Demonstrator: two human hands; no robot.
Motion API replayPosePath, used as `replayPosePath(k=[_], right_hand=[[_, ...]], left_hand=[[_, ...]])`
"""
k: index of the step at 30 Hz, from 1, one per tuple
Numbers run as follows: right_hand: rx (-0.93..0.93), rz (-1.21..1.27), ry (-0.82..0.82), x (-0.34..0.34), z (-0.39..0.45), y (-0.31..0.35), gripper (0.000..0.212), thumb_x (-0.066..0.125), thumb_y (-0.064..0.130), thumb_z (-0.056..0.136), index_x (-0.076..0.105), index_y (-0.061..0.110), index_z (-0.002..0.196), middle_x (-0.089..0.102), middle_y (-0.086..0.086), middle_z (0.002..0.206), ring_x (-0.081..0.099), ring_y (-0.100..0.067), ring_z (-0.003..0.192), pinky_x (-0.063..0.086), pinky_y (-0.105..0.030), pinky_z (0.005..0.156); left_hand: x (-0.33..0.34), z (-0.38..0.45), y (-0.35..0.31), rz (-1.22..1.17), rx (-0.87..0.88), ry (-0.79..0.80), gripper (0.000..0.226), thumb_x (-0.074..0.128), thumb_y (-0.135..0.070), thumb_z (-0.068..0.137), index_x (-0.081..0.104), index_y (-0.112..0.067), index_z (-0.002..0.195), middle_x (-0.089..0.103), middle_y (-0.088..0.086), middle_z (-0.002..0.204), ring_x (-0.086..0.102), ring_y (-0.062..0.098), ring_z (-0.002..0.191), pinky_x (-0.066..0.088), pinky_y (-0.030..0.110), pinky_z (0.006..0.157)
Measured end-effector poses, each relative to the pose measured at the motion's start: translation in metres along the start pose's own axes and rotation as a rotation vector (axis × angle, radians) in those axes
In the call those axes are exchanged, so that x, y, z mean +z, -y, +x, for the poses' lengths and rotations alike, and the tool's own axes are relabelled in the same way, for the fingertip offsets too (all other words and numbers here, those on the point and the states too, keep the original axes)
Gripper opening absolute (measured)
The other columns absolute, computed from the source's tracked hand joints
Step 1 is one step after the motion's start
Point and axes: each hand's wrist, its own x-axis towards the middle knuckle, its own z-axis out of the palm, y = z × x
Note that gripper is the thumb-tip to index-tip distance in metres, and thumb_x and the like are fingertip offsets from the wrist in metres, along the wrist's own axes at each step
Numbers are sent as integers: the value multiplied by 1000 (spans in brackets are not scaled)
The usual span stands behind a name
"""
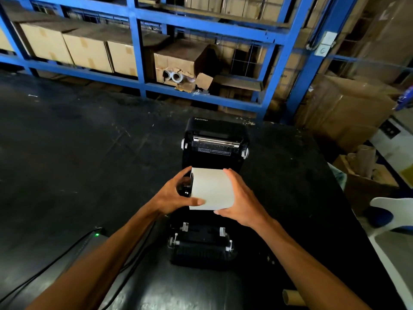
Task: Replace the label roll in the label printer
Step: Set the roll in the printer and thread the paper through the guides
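The white label roll (212, 189) is held between both hands above the open bay of the black printer (214, 148), whose lid is raised at the far side. The printer stands on a dark table (78, 153); blue racking (136, 52) with cartons (87, 52) fills the background. An empty cardboard core (292, 297) lies near the table's front edge. The left hand (176, 193) grips the roll's left end, thumb on the paper. The right hand (241, 198) clasps the right end.
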Motion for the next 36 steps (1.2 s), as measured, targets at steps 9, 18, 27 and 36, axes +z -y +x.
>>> replayPosePath(k=[9,18,27,36], right_hand=[[26,-53,-40,17,2,-6,113,88,22,59,17,19,147,18,0,156,34,-29,133,38,-39,105],[-16,-34,-77,26,3,-11,110,89,20,57,23,19,144,23,-1,152,35,-27,132,40,-38,104],[5,-45,-44,36,6,-19,111,89,19,56,22,21,144,21,-1,154,36,-30,132,46,-45,101],[-2,-54,-39,44,8,-25,110,88,20,57,21,24,143,21,1,154,37,-30,132,46,-46,101]], left_hand=[[-5,9,9,90,11,82,98,89,-33,58,35,-39,140,58,-10,131,50,10,125,38,48,110],[-9,14,16,212,9,104,90,86,-37,63,34,-45,135,51,-12,123,48,5,117,39,33,107],[-11,12,21,385,7,41,103,85,-44,61,26,-38,146,23,-7,123,27,15,114,31,32,105],[-13,14,28,469,23,29,102,84,-52,58,32,-34,144,19,-6,133,18,14,117,24,41,111]])
